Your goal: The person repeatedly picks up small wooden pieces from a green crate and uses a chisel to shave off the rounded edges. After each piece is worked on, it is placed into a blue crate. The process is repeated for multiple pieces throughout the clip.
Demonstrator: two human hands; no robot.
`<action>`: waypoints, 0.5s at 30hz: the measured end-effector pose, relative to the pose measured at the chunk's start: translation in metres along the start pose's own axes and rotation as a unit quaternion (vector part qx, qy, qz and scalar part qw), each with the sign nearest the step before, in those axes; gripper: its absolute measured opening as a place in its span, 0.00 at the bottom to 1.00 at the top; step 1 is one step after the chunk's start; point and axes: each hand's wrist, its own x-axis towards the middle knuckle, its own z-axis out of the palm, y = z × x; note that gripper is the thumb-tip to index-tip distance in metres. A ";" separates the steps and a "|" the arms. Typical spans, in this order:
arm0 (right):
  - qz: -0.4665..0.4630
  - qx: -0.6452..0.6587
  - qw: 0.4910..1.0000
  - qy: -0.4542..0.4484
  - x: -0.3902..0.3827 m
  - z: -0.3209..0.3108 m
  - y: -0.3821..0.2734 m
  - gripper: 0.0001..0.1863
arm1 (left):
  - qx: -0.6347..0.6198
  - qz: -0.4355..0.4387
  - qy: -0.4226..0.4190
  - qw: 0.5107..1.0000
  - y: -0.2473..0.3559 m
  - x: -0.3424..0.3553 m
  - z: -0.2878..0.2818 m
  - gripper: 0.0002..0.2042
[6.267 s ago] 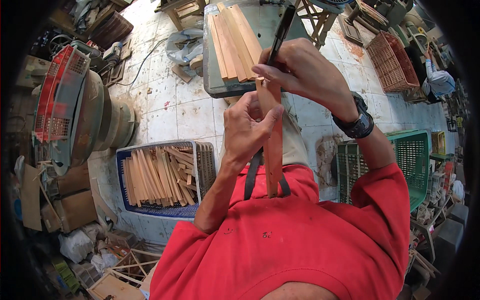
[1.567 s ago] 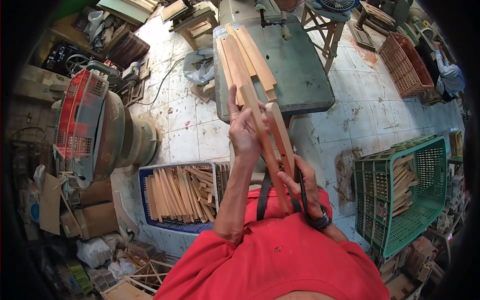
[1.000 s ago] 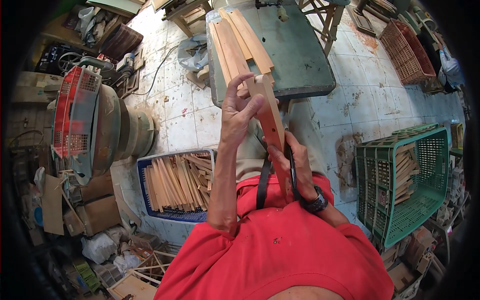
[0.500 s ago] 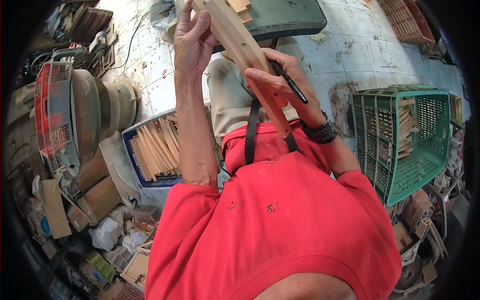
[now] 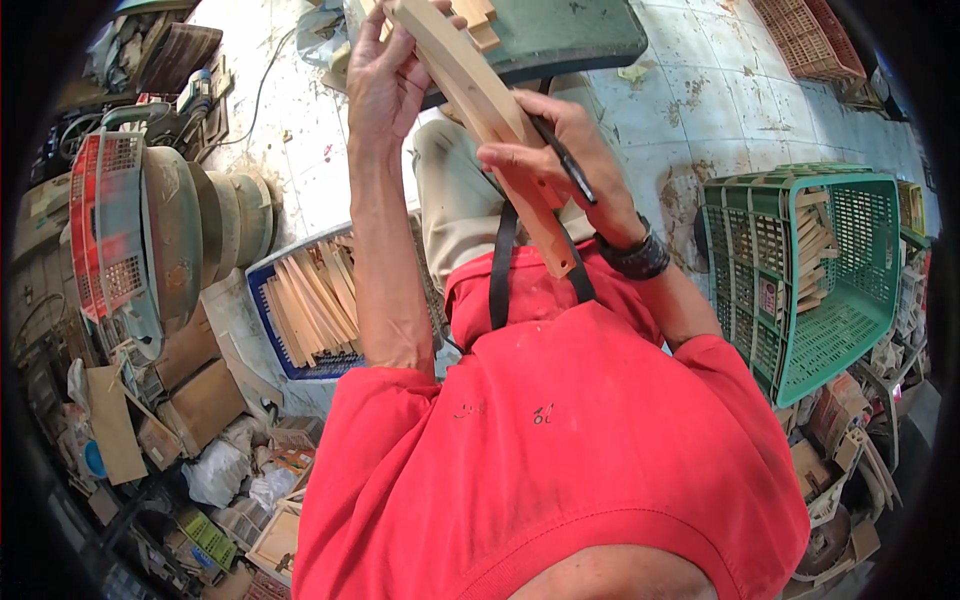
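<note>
Two light wooden slats (image 5: 460,80) with drilled holes lie diagonally between my hands, their lower end over my red shirt. My left hand (image 5: 385,85) has its fingers round the upper end. My right hand (image 5: 555,155) grips the slats around their middle, thumb across them, and also holds a black marker (image 5: 565,150) along the outer side. Behind the upper end, more cut wooden pieces (image 5: 483,22) rest on a dark green table (image 5: 570,40), partly hidden by the slats.
A blue basket (image 5: 290,365) of slats stands below left, a green crate (image 5: 830,340) with wood at right, a reddish crate (image 5: 800,35) at upper right. A machine (image 5: 180,220) with a red plastic basket stands left; cardboard (image 5: 200,405) and clutter lie lower left.
Over the last second both hands have risen in the picture, and the slats now slant up to the left. The right hand has moved from low on the slats to their middle.
</note>
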 end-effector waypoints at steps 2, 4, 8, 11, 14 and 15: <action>-0.029 -0.045 0.998 0.030 -0.001 0.000 0.008 0.20 | 0.018 -0.008 -0.004 1.000 -0.002 0.001 -0.002 0.21; 0.031 -0.009 0.996 0.083 -0.013 -0.002 -0.010 0.19 | 0.083 -0.002 0.069 0.994 0.000 0.002 -0.008 0.21; 0.021 -0.020 0.958 0.285 -0.061 -0.046 -0.021 0.18 | 0.233 0.058 0.242 0.940 0.005 0.008 -0.039 0.23; 0.064 0.005 0.890 0.450 -0.099 -0.104 -0.035 0.20 | 0.432 0.083 0.298 0.847 -0.002 0.024 -0.072 0.19; -0.014 -0.004 0.850 0.526 -0.160 -0.188 -0.024 0.19 | 0.629 0.077 0.269 0.725 -0.006 0.054 -0.067 0.27; -0.012 -0.012 0.843 0.538 -0.195 -0.240 -0.005 0.16 | 0.655 0.043 0.271 0.704 -0.005 0.060 -0.071 0.29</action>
